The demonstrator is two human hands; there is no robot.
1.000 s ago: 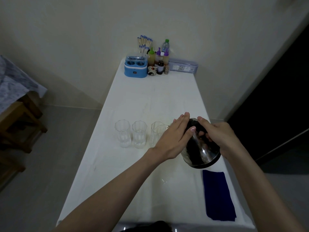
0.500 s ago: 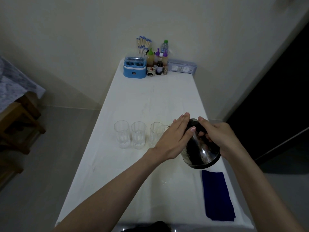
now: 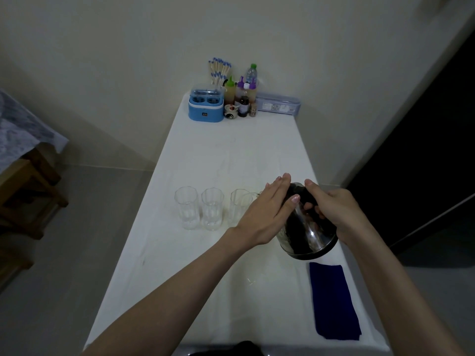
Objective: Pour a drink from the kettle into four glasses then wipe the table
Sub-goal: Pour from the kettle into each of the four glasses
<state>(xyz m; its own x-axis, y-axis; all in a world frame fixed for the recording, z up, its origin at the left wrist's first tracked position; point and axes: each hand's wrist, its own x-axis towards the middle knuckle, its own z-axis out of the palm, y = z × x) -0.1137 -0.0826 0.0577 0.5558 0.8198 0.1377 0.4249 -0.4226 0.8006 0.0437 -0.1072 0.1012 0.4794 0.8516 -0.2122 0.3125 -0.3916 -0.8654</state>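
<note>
Right hand grips the tilted kettle, left hand flat against it, pouring into the nearest glass; three glasses likely follow.

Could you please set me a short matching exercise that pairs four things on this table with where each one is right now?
Things:
1. shiny steel kettle with black lid
2. folded dark blue cloth
3. blue plastic box with two round wells
4. leftmost clear faceted glass

Places:
A. far end of the table, by the wall
B. flat on the near right of the table
C. left end of the row of glasses
D. tilted, held between both hands

Pairs: 1-D, 2-B, 3-A, 4-C
</note>
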